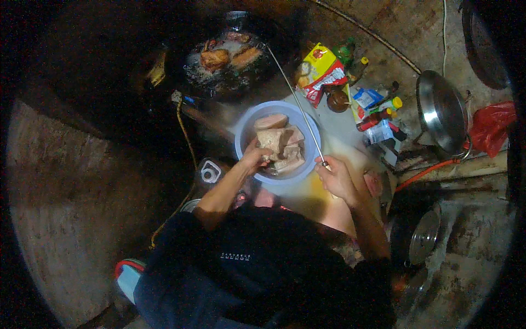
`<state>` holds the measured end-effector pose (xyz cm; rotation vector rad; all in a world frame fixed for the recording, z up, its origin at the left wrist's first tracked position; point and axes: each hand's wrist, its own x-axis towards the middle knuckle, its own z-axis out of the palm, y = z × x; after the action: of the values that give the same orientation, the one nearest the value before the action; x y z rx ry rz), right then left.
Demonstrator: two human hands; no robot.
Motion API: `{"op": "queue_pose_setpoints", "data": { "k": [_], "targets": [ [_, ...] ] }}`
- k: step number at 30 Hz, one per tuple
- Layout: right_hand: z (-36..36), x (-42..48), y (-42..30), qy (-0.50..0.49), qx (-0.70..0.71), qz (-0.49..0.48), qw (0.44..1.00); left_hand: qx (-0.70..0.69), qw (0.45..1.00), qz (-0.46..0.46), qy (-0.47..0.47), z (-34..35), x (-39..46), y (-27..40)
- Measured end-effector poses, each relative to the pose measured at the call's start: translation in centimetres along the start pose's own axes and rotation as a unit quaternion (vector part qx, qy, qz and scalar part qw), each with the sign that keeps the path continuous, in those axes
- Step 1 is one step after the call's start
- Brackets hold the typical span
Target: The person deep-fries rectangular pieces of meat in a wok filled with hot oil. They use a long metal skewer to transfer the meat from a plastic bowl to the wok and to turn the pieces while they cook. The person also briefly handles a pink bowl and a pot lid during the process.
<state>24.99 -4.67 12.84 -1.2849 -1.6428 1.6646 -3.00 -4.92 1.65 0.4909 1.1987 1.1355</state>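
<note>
My left hand [259, 155] grips a pale slab of meat [270, 140] inside a light blue plastic basin [277, 179]. Several more pale chunks [292, 158] lie around it. At the basin's right rim, my right hand [336, 177] is closed around the handle of a long thin metal utensil [296, 96]. Its shaft crosses over the basin, and the far end reaches the edge of a dark wok [197, 84]. Browned pieces of meat [215, 59] sit in bubbling oil there. The utensil's tip is too dark to make out.
Right of the basin are a yellow and red food packet [322, 68], a round brown jar [337, 100] and several seasoning bottles [376, 119]. A steel pan [441, 113] leans by the wall near a red plastic bag [493, 127]. A clear plastic jug [210, 172] stands left of the basin.
</note>
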Motion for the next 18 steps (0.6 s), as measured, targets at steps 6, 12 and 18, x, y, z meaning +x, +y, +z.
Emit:
{"op": "queue_pose_setpoints", "data": {
  "k": [6,12,18],
  "targets": [
    [0.2,-0.2,0.8,0.019,0.004,-0.010,1.000,0.049,0.997,-0.065,0.011,0.6,1.7,-0.2],
    [2.1,1.7,0.9,0.023,-0.034,-0.060,0.997,0.035,0.997,-0.074,-0.008,-0.7,1.0,0.5],
    [1.8,2.1,2.4,0.058,-0.048,-0.124,0.989,0.041,0.997,-0.060,-0.036,-1.6,2.4,0.6]
  ]
}}
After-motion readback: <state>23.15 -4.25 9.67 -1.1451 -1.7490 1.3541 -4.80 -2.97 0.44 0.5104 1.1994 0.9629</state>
